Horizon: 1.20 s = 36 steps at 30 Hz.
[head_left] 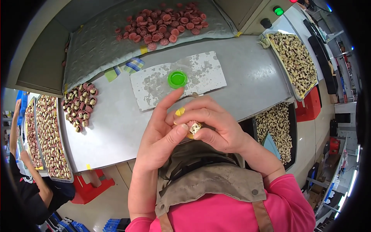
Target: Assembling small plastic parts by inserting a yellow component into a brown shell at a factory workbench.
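Observation:
Close in front of my apron, my left hand (160, 133) and my right hand (214, 121) come together around one small piece (194, 127). It has a pink knobbly side and a cream, dark-speckled end facing up. My left thumb presses against its pink side, while my right thumb touches the speckled end. Some of its lower part is hidden by the fingers. A bit of yellow (180, 111) shows at a fingertip; whether it is tape or a finger cover I cannot tell. Just beyond my fingers, a small round green dish (177, 79) rests on a stained white board (148, 91).
Pink knobbly cups (162, 25) lie heaped on a grey cloth (96, 54) at the back. Left stand a pile of joined pink-and-cream pieces (80, 106) and filled trays (52, 135), near another person's arm (36, 178). Right are a tray (295, 63) and a black bin (292, 131) of speckled pieces.

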Each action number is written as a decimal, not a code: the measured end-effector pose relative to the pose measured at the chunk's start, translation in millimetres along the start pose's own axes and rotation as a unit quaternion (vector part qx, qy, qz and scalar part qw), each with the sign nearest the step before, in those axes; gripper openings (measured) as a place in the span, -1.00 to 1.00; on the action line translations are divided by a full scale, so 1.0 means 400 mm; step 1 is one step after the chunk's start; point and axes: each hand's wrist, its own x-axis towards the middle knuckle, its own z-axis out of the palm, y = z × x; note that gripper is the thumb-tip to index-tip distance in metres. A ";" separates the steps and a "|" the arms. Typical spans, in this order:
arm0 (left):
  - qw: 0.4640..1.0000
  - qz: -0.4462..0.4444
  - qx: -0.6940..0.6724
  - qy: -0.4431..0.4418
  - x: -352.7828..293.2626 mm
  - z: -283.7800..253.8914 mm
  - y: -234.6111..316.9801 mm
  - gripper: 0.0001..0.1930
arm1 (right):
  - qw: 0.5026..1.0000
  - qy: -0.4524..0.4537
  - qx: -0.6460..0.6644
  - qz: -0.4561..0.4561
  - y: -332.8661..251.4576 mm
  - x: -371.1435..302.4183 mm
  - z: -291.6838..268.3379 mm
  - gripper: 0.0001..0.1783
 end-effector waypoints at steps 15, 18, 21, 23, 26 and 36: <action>1.000 0.003 -0.010 -0.027 0.006 0.013 -0.001 -0.32 | 0.999 0.035 -0.001 -0.007 0.000 -0.014 0.006 -0.57; 0.999 0.000 0.022 -0.024 0.003 0.020 -0.002 -0.33 | 0.999 0.051 -0.011 -0.001 -0.006 -0.023 0.012 -0.56; 0.999 -0.002 0.010 -0.030 -0.007 0.020 -0.006 -0.34 | 0.998 0.052 -0.024 0.004 -0.012 -0.031 0.020 -0.56; 0.999 -0.008 -0.030 -0.027 -0.008 0.021 -0.008 -0.37 | 0.998 0.061 -0.029 0.009 -0.011 -0.033 0.023 -0.56; 1.000 -0.027 -0.003 0.001 0.006 0.031 0.004 -0.40 | 0.997 0.064 -0.035 0.009 -0.005 -0.019 0.011 -0.55; 0.999 0.008 0.039 0.001 -0.117 0.025 0.043 -0.45 | 0.994 0.087 -0.032 0.053 -0.120 -0.025 0.105 -0.65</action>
